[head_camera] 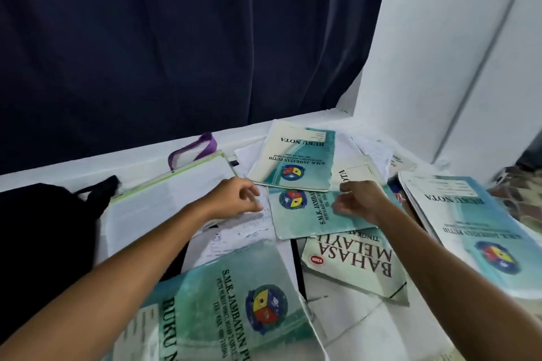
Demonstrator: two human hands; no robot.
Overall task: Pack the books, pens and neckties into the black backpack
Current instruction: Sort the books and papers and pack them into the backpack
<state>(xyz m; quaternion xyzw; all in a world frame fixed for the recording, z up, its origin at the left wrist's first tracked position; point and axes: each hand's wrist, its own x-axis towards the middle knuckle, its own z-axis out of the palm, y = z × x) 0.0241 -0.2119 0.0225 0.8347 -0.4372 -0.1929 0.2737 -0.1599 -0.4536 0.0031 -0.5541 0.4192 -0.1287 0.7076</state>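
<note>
Several teal "Buku Nota" notebooks lie scattered on a white surface. One notebook (305,214) sits in the middle, between my hands. My left hand (237,198) hovers at its left edge, over handwritten sheets, with loosely curled fingers that hold nothing. Over the notebook's right side, my right hand (360,202) is also loosely curled and empty. Another notebook (296,155) lies just behind. A "Bahasa Melayu" book (355,264) lies in front of my right hand. The black backpack (41,237) sits at the far left. No pens or neckties are visible.
A clear zip folder (164,199) with a purple strap (193,149) lies beside the backpack. More notebooks lie at the front (234,308) and right (472,225). Loose papers (366,146) spread behind. A dark curtain (176,38) and a white wall (440,52) close off the back.
</note>
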